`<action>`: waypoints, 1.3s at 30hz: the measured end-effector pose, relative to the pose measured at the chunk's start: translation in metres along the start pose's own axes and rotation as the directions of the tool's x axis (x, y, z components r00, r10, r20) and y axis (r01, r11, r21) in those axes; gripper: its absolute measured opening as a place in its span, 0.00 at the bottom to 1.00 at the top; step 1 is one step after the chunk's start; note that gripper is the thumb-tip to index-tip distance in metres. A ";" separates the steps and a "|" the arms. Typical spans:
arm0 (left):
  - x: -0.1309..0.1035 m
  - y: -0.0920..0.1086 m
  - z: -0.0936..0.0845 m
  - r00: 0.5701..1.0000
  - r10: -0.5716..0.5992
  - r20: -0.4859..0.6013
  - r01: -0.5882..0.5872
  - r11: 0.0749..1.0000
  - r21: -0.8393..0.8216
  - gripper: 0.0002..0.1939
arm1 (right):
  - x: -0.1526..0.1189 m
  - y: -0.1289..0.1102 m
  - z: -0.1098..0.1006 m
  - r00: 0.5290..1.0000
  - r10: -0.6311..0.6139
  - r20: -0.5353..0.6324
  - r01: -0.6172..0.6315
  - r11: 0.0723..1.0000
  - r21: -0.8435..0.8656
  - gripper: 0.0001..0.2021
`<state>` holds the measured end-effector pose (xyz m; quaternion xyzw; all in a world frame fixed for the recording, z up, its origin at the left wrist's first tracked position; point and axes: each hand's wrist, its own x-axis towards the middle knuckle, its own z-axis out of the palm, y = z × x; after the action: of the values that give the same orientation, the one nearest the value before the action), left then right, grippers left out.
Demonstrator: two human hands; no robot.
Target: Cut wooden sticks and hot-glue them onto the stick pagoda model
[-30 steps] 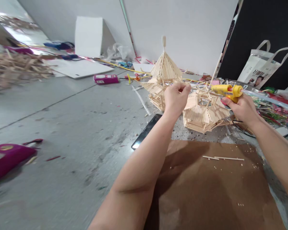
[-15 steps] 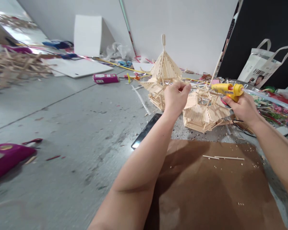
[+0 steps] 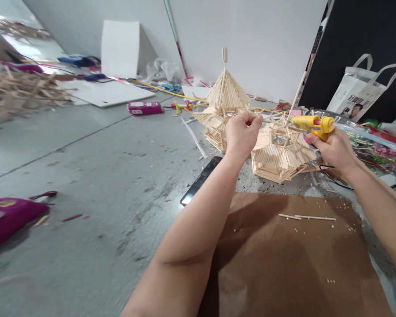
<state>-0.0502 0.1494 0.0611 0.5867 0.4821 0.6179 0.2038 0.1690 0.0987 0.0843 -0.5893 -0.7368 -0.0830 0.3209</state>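
Observation:
My right hand (image 3: 338, 149) grips a yellow hot glue gun (image 3: 312, 124), its nozzle pointing left. A long translucent glue stick (image 3: 369, 137) runs out of its back. My left hand (image 3: 244, 134) is closed in a pinch, apparently on a thin wooden stick (image 3: 273, 116) reaching right toward the nozzle; the fingertips partly hide it. Below and between the hands stands a low stick-built model (image 3: 277, 154) with a sloping many-sided roof and an open top. One long stick (image 3: 296, 97) rises from it at a slant. Behind my left hand is a taller stick model (image 3: 226, 92) with a pointed roof.
Brown paper (image 3: 284, 264) covers the floor in front, with loose sticks (image 3: 315, 217) and crumbs on it. A phone (image 3: 201, 180) lies left of my forearm. Magenta boxy devices (image 3: 145, 108) sit on the floor. A white bag (image 3: 356, 94) and clutter stand at the right.

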 end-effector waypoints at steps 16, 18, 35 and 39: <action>-0.001 0.002 -0.001 1.000 -0.010 0.011 0.010 1.000 0.017 0.12 | 0.000 -0.002 -0.001 1.000 0.023 -0.015 -0.023 1.000 -0.012 0.18; -0.001 0.002 -0.001 1.000 -0.010 0.012 0.009 1.000 0.022 0.12 | 0.000 -0.002 -0.001 0.999 0.026 -0.045 -0.027 0.999 -0.020 0.17; -0.002 0.000 0.001 0.998 0.035 0.043 -0.039 0.994 0.099 0.12 | -0.001 -0.003 0.003 1.000 -0.008 -0.008 0.008 1.000 -0.005 0.19; -0.002 0.000 0.001 0.998 0.040 0.046 -0.045 0.994 0.102 0.12 | 0.000 -0.003 0.002 1.000 -0.011 -0.027 0.012 1.000 0.005 0.17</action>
<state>-0.0487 0.1481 0.0592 0.6201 0.4962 0.5833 0.1705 0.1653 0.0984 0.0839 -0.5830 -0.7359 -0.0908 0.3320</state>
